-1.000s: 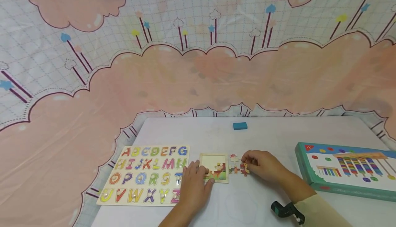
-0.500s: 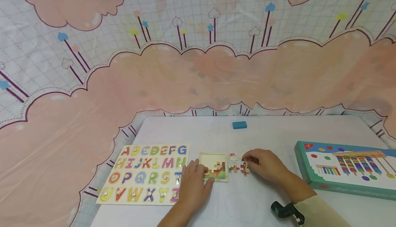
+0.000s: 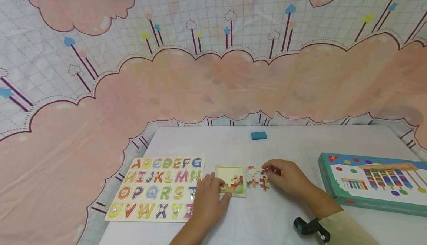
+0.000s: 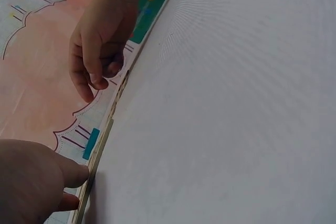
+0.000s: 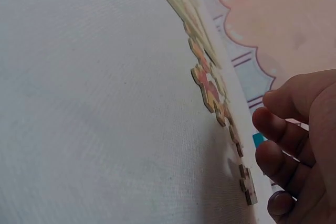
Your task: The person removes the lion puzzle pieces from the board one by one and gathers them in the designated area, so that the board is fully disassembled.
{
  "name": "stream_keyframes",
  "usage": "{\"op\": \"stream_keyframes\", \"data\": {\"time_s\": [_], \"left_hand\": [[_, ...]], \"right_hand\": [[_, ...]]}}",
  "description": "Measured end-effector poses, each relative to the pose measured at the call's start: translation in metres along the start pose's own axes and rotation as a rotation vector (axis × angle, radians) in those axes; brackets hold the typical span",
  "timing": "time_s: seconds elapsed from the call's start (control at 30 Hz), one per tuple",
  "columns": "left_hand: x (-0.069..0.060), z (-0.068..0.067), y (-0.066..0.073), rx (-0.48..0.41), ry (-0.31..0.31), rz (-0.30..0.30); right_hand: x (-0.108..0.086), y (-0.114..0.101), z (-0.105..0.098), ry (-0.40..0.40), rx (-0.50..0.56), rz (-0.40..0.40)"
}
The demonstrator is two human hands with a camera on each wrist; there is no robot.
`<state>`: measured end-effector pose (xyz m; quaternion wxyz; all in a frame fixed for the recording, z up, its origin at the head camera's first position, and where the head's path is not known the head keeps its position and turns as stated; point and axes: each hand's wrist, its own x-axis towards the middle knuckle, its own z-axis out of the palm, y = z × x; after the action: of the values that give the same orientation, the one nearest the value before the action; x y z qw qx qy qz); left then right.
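A small wooden jigsaw tray (image 3: 229, 167) holds several joined picture pieces along its lower and right parts. My left hand (image 3: 210, 200) rests on its left side, index fingertip on the picture and thumb (image 4: 73, 174) at the near edge. Loose jigsaw pieces (image 3: 264, 183) lie just right of the tray. My right hand (image 3: 285, 176) hovers over their right side, fingers loosely bent. In the right wrist view its fingers (image 5: 281, 163) are apart from the pieces and no piece shows between them. Its fingertips partly hide one reddish piece (image 3: 264, 171) in the head view.
A wooden alphabet board (image 3: 156, 200) with knobbed letters lies at the left, partly under the left hand. A green toy box (image 3: 377, 184) lies at the right. Near the table's back edge is a blue block (image 3: 258, 135). A patterned cloth hangs behind.
My right hand has drawn slightly up and back from the loose pieces, showing more of the lower right one. The left hand stays on the tray.
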<state>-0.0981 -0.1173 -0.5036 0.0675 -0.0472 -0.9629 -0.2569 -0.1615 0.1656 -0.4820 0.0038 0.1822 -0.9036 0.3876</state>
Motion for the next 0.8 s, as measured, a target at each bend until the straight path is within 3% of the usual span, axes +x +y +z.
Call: {"op": "stream_keyframes", "data": {"time_s": [0.17,0.47,0.63,0.8], "left_hand": [[-0.001,-0.001,-0.001,-0.019,0.038,0.024],[0.005,-0.003,-0.003,-0.012,0.169,0.091],[0.007,-0.004,-0.003,-0.016,0.202,0.124],[0.006,-0.002,-0.002,-0.018,0.23,0.137]], "right_hand": [[0.002,-0.002,0.0,-0.009,0.019,0.003],[0.008,-0.011,0.006,-0.038,0.039,0.041],[0.011,-0.016,0.013,-0.067,0.08,0.057],[0.014,-0.018,0.021,-0.089,0.111,0.024]]}}
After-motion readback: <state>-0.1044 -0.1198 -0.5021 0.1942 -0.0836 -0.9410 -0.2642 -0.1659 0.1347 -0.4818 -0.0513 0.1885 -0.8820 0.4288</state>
